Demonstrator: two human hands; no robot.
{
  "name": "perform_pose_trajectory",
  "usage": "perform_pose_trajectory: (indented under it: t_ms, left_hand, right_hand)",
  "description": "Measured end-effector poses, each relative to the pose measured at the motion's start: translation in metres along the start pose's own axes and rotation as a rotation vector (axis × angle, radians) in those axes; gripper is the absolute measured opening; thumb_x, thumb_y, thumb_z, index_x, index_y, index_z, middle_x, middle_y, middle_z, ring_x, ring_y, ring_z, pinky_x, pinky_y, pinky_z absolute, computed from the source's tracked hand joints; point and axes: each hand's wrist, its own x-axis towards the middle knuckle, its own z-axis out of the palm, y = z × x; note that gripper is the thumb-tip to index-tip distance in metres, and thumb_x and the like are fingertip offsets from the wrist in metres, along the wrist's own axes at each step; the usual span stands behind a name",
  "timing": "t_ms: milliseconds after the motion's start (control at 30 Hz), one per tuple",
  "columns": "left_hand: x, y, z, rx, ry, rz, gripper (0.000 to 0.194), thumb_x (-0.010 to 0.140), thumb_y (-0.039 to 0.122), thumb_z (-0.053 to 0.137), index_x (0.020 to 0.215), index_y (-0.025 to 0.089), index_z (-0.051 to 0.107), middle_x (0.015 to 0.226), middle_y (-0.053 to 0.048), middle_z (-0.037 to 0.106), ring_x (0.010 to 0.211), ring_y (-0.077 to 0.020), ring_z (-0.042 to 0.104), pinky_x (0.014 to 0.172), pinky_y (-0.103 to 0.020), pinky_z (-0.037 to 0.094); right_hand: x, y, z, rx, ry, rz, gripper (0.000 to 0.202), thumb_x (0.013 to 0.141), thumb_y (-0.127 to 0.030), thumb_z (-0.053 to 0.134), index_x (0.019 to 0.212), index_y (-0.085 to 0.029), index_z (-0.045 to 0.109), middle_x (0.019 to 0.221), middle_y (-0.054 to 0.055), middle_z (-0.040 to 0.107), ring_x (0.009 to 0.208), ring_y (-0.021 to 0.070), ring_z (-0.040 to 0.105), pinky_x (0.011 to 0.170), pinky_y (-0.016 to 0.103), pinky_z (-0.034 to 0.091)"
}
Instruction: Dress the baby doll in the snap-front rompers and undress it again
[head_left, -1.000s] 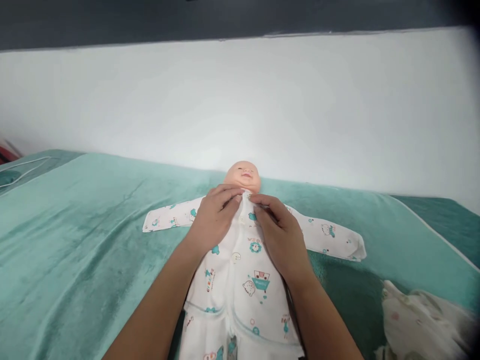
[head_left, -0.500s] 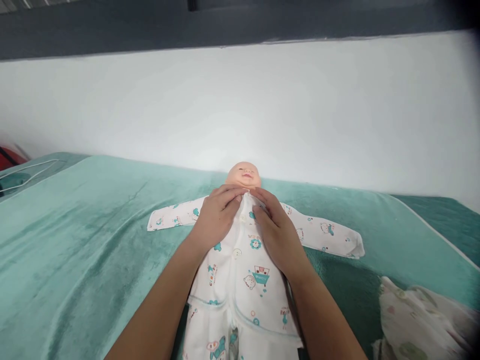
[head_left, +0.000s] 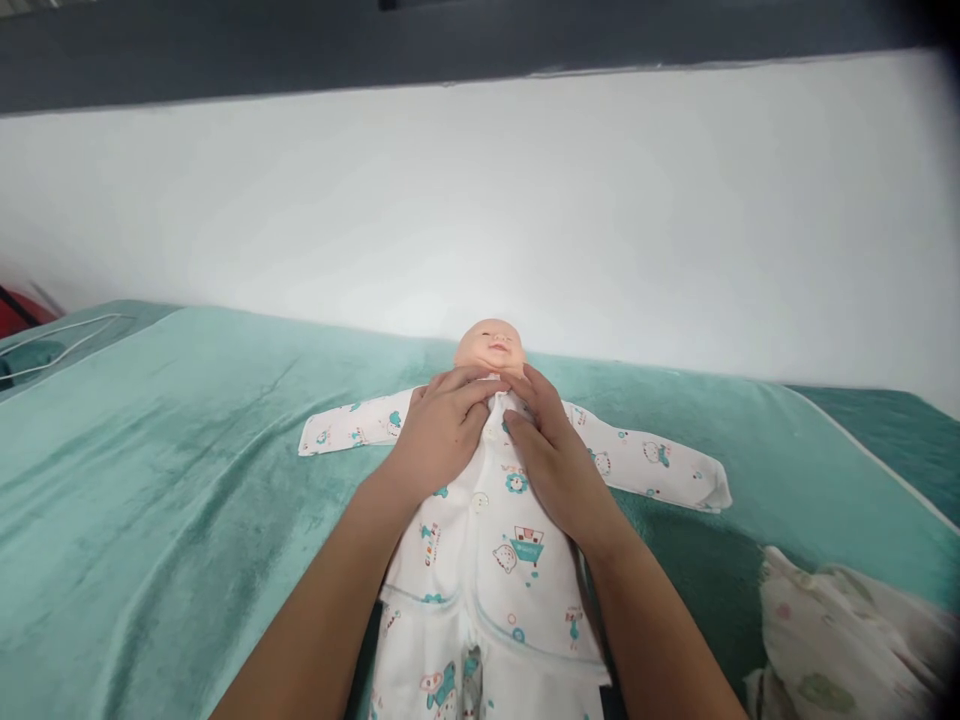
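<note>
A baby doll (head_left: 491,343) lies on its back on a green blanket, its smiling head toward the wall. It wears a white printed jacket (head_left: 495,560) with buttons down the front, both sleeves spread out sideways, and matching trousers (head_left: 420,670). My left hand (head_left: 448,425) rests on the jacket's collar below the chin, fingers pressed together on the cloth. Opposite it, my right hand (head_left: 551,440) has its fingers at the other side of the collar, the thumb on the chest. The fingertips nearly meet at the neck.
The green blanket (head_left: 225,480) has long folds at the left. A crumpled printed cloth (head_left: 840,630) lies at the lower right. Behind the doll rises a white wall (head_left: 480,210). A white wire hanger (head_left: 67,340) and something red (head_left: 22,310) are at the far left.
The fingers of both hands have shifted slightly at the collar. The whole view has moved a little; the doll lies as before.
</note>
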Motion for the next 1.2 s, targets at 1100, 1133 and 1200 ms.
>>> perform_pose_trajectory:
  t_ms: [1100, 1133, 1200]
  left_hand:
    - [-0.054, -0.010, -0.003, -0.360, 0.138, 0.059, 0.026, 0.094, 0.028, 0.054, 0.113, 0.030, 0.071, 0.144, -0.001, 0.056, 0.140, -0.0193, 0.042, 0.118, -0.038, 0.032]
    - [-0.056, -0.009, -0.004, -0.345, 0.127, 0.063, 0.027, 0.094, 0.028, 0.054, 0.114, 0.030, 0.071, 0.144, 0.000, 0.056, 0.141, -0.0189, 0.041, 0.119, -0.038, 0.030]
    - [-0.057, -0.008, -0.004, -0.309, 0.130, 0.072, 0.028, 0.094, 0.027, 0.053, 0.115, 0.030, 0.071, 0.144, 0.000, 0.056, 0.140, -0.0184, 0.042, 0.120, -0.038, 0.030]
  right_hand:
    - [-0.043, -0.009, 0.011, -0.042, 0.097, -0.146, 0.035, 0.090, -0.027, 0.053, 0.124, -0.031, 0.062, 0.141, 0.001, 0.058, 0.134, 0.0220, 0.048, 0.116, 0.046, 0.034]
    - [-0.049, -0.008, 0.011, -0.025, 0.100, -0.150, 0.034, 0.091, -0.028, 0.053, 0.124, -0.030, 0.062, 0.143, 0.001, 0.056, 0.137, 0.0213, 0.046, 0.117, 0.045, 0.034]
    - [-0.057, -0.006, 0.011, -0.001, 0.103, -0.162, 0.032, 0.091, -0.027, 0.054, 0.122, -0.030, 0.061, 0.147, 0.001, 0.054, 0.140, 0.0199, 0.043, 0.119, 0.044, 0.032]
